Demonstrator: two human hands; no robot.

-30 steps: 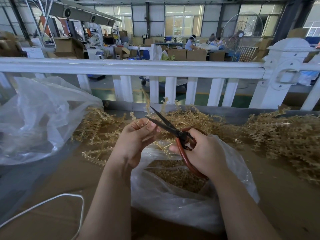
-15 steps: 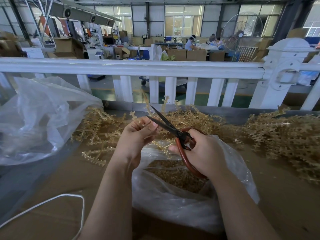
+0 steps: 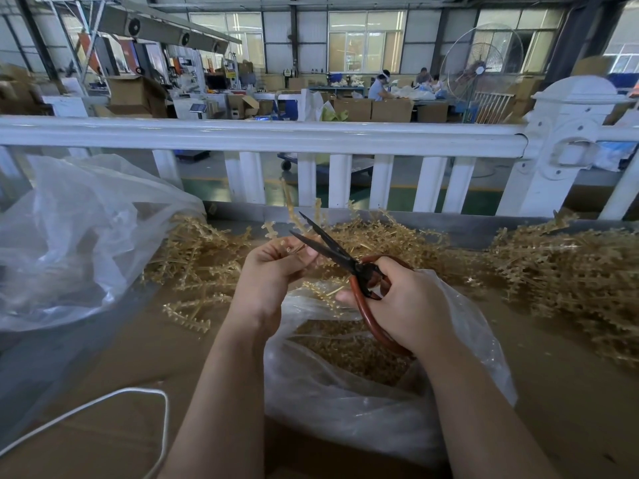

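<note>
My right hand grips a pair of scissors with dark blades and red-brown handles; the blades stand slightly apart and point up-left. My left hand pinches a thin tan plastic sprig that rises between the blades' tips. Below both hands sits an open clear plastic bag holding small tan cut pieces.
Piles of tan plastic sprigs lie on the brown table: one at left-centre, one at far right. A crumpled clear bag sits at left. A white cord loops at lower left. A white railing runs behind the table.
The hands and the scissors have stayed almost in place; my left hand shifted only slightly on the sprig.
</note>
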